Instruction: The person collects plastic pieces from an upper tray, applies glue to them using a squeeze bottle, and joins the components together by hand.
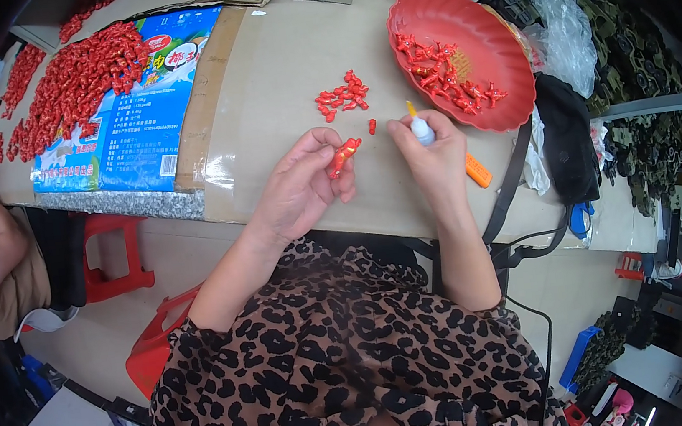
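Observation:
My left hand (296,189) pinches a small glossy red figurine (343,159) with gold markings between thumb and fingers, above the table. In my right hand (439,164) is a small white squeeze bottle (422,130) with a thin yellow nozzle pointing up and away from me. A single tiny red piece (372,127) lies on the table between the hands. Farther off sits a loose pile of similar small red pieces (345,96). An orange tube-like object (478,170) rests beside my right wrist.
A red scalloped bowl (506,34) with several red figurines stands at the far right. At the left, a large heap of red figurines (90,82) covers part of a blue printed cardboard sheet (152,142). Another person's arm (1,218) shows at the left edge, near a red stool (115,260).

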The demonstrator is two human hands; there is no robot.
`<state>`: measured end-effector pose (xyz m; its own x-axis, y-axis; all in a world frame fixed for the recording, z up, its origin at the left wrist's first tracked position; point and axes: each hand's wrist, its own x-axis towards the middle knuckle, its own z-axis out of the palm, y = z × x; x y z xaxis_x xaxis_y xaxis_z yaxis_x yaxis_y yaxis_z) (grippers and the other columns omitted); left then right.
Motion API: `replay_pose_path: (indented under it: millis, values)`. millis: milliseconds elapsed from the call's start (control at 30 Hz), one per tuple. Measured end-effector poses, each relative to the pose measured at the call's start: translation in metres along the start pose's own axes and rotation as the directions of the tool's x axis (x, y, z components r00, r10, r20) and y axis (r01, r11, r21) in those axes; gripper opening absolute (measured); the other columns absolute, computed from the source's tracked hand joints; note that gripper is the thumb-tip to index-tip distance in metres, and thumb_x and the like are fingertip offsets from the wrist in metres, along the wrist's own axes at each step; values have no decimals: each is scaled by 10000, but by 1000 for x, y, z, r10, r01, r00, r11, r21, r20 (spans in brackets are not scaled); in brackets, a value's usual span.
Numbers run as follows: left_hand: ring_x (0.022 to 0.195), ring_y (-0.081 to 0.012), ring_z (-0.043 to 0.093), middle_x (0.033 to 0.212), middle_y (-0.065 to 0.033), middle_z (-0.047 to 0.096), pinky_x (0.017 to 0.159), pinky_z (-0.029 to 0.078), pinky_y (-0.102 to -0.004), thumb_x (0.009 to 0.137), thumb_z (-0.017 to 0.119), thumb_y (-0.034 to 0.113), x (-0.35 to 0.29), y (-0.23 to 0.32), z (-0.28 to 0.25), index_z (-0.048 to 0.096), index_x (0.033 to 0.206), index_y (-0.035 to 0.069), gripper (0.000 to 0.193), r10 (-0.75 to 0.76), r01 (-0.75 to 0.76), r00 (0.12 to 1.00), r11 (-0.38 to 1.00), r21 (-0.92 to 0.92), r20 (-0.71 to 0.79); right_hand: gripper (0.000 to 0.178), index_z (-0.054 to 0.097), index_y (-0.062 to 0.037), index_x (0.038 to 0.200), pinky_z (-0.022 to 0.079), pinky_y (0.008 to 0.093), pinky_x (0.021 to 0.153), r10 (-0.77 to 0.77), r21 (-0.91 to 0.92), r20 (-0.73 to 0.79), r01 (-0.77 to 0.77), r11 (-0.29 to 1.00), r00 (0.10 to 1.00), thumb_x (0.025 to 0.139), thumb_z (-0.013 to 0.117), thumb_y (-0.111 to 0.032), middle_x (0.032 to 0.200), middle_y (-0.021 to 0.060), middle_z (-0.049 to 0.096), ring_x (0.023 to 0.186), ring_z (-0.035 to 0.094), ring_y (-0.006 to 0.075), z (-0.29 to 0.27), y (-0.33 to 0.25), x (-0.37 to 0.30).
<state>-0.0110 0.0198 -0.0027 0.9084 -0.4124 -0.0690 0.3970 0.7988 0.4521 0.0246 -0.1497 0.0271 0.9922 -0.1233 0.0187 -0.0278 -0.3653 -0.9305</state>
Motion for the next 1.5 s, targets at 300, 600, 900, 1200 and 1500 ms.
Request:
replay_pose_path:
  millis: [300,600,900,1200,1500]
  values:
    - [660,-112,437,814,-30,445,534,370,-243,768,537,70,-6,-2,5,372,1011,107,295,-10,7,997,999,39,83,266,613,-43,792,430,382,622,43,-588,95,21,809,995,690,620,-289,683,151,594,679,573,307,17,-16,5]
    - [572,-80,406,733,5,420,478,351,-208,852,491,206,-7,2,4,417,989,137,170,-83,83,996,997,4,14,249,600,-22,810,436,375,649,88,-348,119,-41,937,989,688,579,-238,679,165,586,691,577,302,6,-2,14]
    - [542,-66,342,702,20,391,457,305,-198,853,479,247,-3,0,2,442,989,121,189,-62,62,998,998,11,-20,239,622,-77,814,427,383,612,-80,-558,168,161,814,983,679,624,-274,707,147,589,668,561,324,20,-7,15]
    - [674,-82,419,847,-14,470,593,375,-224,852,480,162,-1,-4,3,465,958,56,150,5,-4,1000,999,46,-27,168,593,8,816,348,199,472,93,336,382,-232,913,919,706,655,-103,640,-1,532,527,444,51,-8,-4,7]
    - [745,-110,483,844,-34,489,665,429,-265,855,470,153,2,-12,5,466,952,44,146,18,-20,1000,991,132,11,114,559,-19,806,354,205,483,75,688,490,-438,579,869,743,621,-90,675,28,548,542,456,65,-12,10,-15]
